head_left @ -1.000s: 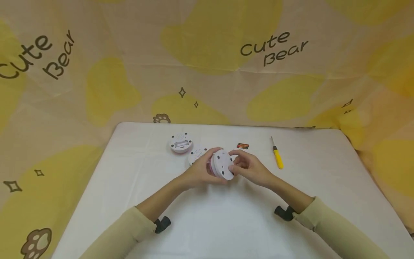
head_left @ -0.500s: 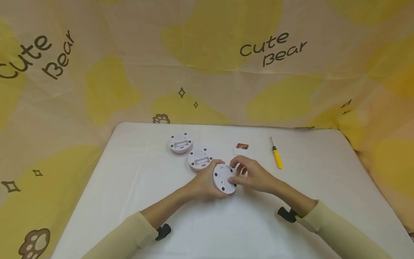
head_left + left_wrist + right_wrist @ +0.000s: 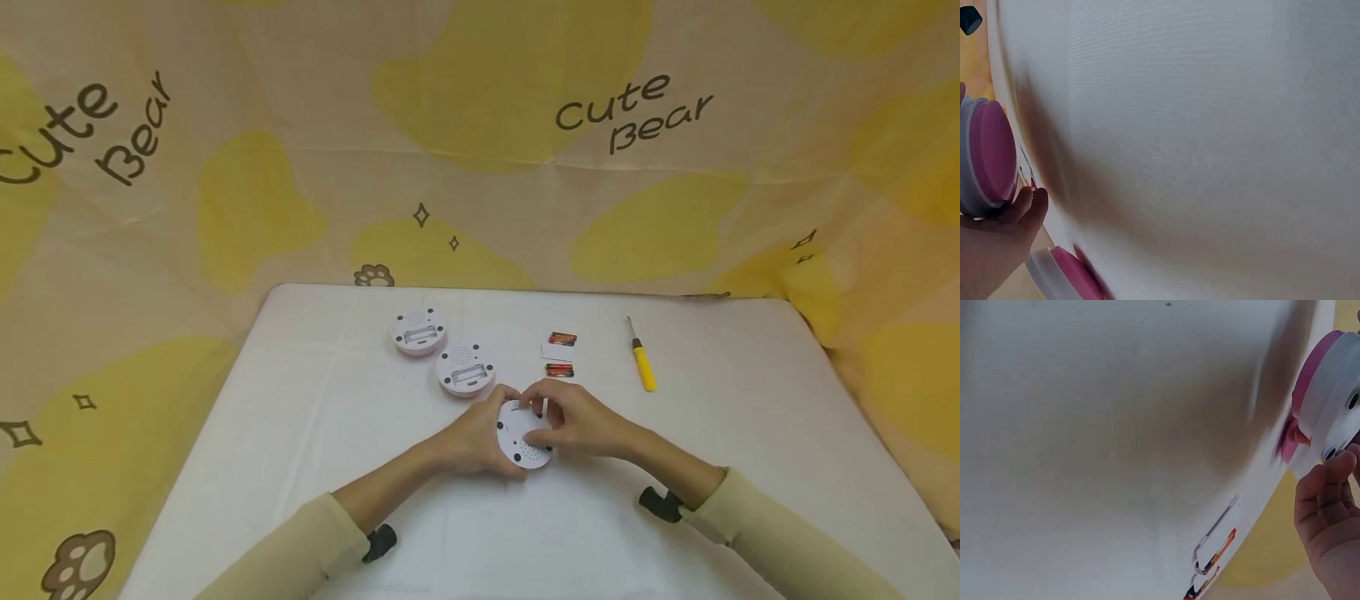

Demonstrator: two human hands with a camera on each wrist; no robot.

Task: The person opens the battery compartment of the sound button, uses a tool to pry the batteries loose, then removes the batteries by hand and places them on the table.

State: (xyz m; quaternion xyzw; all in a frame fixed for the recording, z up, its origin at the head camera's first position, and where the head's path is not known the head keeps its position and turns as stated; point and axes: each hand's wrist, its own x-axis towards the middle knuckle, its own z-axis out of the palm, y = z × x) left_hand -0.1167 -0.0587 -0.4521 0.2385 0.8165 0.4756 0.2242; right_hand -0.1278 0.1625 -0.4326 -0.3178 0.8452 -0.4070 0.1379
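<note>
My left hand (image 3: 472, 437) grips a round white-and-pink device (image 3: 517, 427) by its side, with its white underside turned up. Black feet, speaker holes and a flat battery cover show on that underside. The thumb of my right hand (image 3: 588, 421) rests near the speaker holes, while its bent fingers touch the far rim. In the left wrist view the pink side of the device (image 3: 994, 153) faces the table, raised above it. In the right wrist view the fingertips of the right hand (image 3: 1332, 519) meet the white edge of the device (image 3: 1329, 394).
Two similar devices lie upside down at the back left, the nearer one (image 3: 459, 358) and the farther one (image 3: 417, 319), both with bare battery compartments. Battery pairs (image 3: 562, 339) (image 3: 559, 370) lie around a white rectangular piece (image 3: 557, 352). A yellow-handled screwdriver (image 3: 643, 367) lies farther right.
Both hands have brought the device nearer to the body and lower, and its underside has tipped to face upward. The nearer batteries and the white piece have come into sight.
</note>
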